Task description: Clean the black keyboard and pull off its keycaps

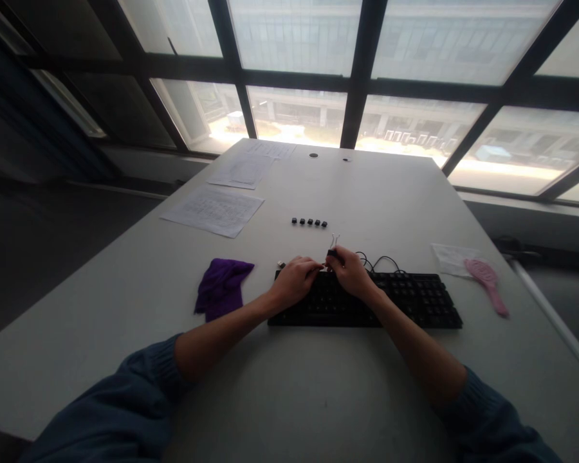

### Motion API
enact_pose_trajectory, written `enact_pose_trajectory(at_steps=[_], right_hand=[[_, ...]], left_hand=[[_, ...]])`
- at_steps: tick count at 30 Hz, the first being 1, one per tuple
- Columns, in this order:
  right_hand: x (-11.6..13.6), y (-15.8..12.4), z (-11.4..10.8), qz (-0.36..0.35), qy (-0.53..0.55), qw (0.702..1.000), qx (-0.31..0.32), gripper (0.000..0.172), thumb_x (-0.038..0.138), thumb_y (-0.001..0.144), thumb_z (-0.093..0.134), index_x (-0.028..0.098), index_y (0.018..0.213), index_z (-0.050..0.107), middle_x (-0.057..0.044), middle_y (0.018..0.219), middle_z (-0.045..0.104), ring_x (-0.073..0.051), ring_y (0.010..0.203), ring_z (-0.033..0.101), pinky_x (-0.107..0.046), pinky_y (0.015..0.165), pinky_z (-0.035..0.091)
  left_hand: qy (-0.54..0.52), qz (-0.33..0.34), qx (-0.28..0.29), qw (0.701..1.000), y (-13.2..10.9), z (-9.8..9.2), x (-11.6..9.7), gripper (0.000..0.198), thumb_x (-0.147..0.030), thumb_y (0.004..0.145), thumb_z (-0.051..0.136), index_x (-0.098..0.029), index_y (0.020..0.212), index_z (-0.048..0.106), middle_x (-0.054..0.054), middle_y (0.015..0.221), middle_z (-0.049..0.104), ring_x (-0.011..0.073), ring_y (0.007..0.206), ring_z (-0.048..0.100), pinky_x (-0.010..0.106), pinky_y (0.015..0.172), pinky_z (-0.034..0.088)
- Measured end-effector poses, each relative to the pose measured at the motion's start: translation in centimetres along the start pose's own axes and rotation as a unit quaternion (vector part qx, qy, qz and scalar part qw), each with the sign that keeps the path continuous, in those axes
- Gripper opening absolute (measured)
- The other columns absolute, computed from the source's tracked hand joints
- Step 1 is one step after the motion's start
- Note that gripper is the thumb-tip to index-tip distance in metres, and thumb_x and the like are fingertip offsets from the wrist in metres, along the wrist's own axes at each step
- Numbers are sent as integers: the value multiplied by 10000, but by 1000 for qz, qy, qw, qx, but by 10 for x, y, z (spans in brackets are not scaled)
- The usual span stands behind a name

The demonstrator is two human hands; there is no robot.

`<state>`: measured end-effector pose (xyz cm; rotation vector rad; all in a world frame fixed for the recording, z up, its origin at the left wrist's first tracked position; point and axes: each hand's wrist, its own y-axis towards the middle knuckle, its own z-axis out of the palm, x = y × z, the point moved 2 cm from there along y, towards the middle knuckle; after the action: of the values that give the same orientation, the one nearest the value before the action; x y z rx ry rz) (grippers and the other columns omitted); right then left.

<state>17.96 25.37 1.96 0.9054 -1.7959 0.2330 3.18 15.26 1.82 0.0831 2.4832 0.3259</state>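
Nearest on the white worktop (289,379), the black keyboard (342,308) lies crosswise, with both hands at its far left part! The left hand's (295,280) fingers bunch narrow; whether they grip anything, I can't tell. The right hand's (351,272) fingers pinch a small wire-pronged tool (332,253), prongs pointing far. Purple cloth (223,283) left, pink hairbrush (483,273) right. Farther out, five black keycaps (310,222) line up, papers (217,209) far left.
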Motion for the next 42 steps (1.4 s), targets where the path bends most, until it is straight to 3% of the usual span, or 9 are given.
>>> enact_pose_trajectory(at_steps=[7,13,21,31,36,42], right_hand=[[-1,-2,2,-8,-23,1000,5,189,285,903,550,199,736,558,10,675,621,-155,634,533,-276,624,405],[5,-8,1,-72,-51,996,3,166,251,918,561,200,760,578,-4,748,603,-163,701,523,-283,673,410],[9,-13,-3,-123,-103,986,41,179,227,953,545,206,776,559,-14,807,549,-156,711,500,-276,671,390],[2,-13,1,-140,-152,978,24,150,199,930,592,217,788,546,-28,809,604,-174,719,530,-276,674,387],[-6,-13,0,-98,-94,991,-20,165,231,939,579,208,777,555,-16,754,610,-172,694,547,-277,669,411],[-9,-15,-1,-103,-75,992,-26,171,282,939,598,207,786,591,-18,755,636,-172,695,577,-279,675,436]], left_hand=[[7,1,5,1000,2,-1,-1,260,-250,983,493,-231,1055,742,51,1029,747,235,994,633,400,938,497],[16,2,8,1000,0,-3,-1,249,-253,976,500,-261,1050,738,43,1008,743,231,982,641,385,923,500],[10,25,75,997,17,-6,-7,135,-192,867,623,-204,927,744,65,961,740,235,912,665,350,873,511],[-62,-6,17,998,18,11,-2,140,-181,876,628,-169,783,732,26,809,713,175,769,636,275,751,480],[-36,0,5,999,16,13,-1,77,-205,868,697,-209,882,773,21,815,708,185,815,628,288,777,468],[-8,13,12,1000,16,16,-1,84,-201,875,700,-214,925,767,36,868,695,203,871,624,322,826,487]])
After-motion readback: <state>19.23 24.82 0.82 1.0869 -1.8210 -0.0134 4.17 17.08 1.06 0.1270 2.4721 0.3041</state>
